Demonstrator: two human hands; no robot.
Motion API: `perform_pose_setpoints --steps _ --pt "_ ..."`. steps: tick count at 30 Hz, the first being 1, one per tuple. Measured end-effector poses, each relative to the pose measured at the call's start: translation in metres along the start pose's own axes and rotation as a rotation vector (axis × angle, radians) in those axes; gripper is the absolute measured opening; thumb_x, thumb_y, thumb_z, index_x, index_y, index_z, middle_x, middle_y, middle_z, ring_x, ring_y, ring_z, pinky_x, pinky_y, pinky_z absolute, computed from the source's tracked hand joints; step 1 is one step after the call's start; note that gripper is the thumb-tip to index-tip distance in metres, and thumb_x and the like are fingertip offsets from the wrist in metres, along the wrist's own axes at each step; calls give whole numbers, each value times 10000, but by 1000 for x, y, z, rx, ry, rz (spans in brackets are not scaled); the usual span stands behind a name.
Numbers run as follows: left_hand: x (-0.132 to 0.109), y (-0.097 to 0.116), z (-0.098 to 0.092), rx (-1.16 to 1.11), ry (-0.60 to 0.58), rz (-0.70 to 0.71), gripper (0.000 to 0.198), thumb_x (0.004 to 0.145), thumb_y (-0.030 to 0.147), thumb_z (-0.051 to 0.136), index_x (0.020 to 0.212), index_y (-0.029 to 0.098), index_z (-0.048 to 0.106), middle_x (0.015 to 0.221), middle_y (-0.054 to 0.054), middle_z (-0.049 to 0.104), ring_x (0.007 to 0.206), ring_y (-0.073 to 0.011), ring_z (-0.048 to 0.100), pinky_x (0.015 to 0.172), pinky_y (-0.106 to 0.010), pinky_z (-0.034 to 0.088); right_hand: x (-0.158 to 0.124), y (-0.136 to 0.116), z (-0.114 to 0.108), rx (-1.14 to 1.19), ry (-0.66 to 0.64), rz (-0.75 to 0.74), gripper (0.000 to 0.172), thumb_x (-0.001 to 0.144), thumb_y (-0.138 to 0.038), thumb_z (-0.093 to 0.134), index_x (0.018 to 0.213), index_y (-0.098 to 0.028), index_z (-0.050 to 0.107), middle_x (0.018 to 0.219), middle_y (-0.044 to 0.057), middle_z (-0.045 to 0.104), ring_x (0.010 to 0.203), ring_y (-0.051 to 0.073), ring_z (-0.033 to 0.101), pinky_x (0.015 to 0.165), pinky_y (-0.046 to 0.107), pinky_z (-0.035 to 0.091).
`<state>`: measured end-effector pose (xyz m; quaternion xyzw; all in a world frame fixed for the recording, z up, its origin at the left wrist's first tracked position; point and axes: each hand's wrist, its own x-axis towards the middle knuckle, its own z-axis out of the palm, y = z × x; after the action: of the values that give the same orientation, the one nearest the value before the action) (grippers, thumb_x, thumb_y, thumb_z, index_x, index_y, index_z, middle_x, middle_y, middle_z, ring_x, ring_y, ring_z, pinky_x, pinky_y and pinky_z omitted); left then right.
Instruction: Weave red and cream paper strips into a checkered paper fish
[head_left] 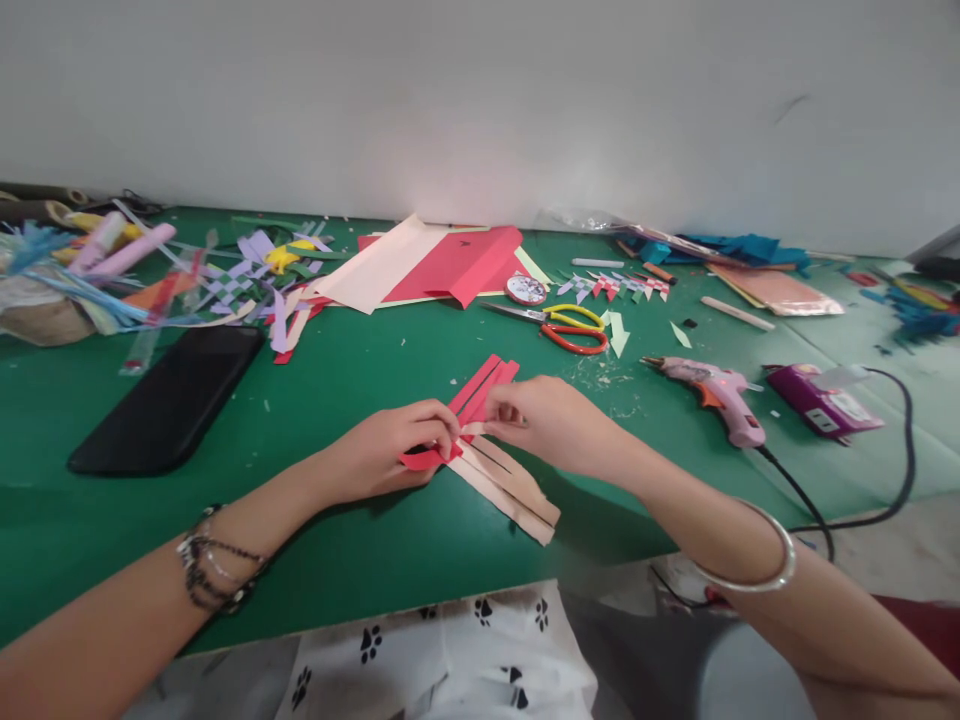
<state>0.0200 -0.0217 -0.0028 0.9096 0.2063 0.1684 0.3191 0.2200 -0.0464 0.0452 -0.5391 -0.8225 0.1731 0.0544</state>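
Note:
My left hand (390,450) pinches a bent red paper strip (424,458) near the table's front middle. My right hand (547,420) meets it from the right, fingers closed on the crossing of the strips. More red strips (484,385) fan away beyond the hands. Several cream strips (510,485) run toward the front edge, lying on the green table (337,380). The two sets of strips cross between my fingers. A beaded bracelet sits on my left wrist and a silver bangle on my right.
A black phone (172,395) lies to the left. Scissors with orange and yellow handles (562,325) and a pink glue gun (712,395) with its black cord lie to the right. Red and cream paper sheets (442,262) and woven strip scraps (240,280) lie at the back.

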Motion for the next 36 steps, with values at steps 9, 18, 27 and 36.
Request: perform_pose_setpoints --steps 9,18,27,36 --pt "-2 -6 6 109 52 12 173 767 131 435 833 202 579 1102 -52 488 938 -162 535 745 -249 448 21 -2 -8 372 -85 -79 34 748 -169 480 777 -177 496 566 -52 537 516 66 434 524 212 330" --pt "-2 -12 8 84 70 -15 194 820 219 429 896 220 607 1021 -40 558 915 -163 559 748 -241 448 23 -17 -7 621 -199 -127 159 758 -86 428 885 -166 480 657 -34 555 589 71 484 565 211 394" --pt "4 -1 4 48 28 19 181 826 185 414 827 171 594 990 -52 605 901 -142 572 772 -228 436 -5 15 -4 249 -2 -128 178 778 -90 405 849 -181 540 794 13 589 712 112 524 632 251 397" --pt "3 -3 6 104 33 23 161 826 186 423 813 181 584 1045 -51 561 902 -147 560 728 -231 433 -62 9 14 312 -36 116 346 800 -314 475 1124 -194 497 982 68 593 774 143 556 652 278 446"
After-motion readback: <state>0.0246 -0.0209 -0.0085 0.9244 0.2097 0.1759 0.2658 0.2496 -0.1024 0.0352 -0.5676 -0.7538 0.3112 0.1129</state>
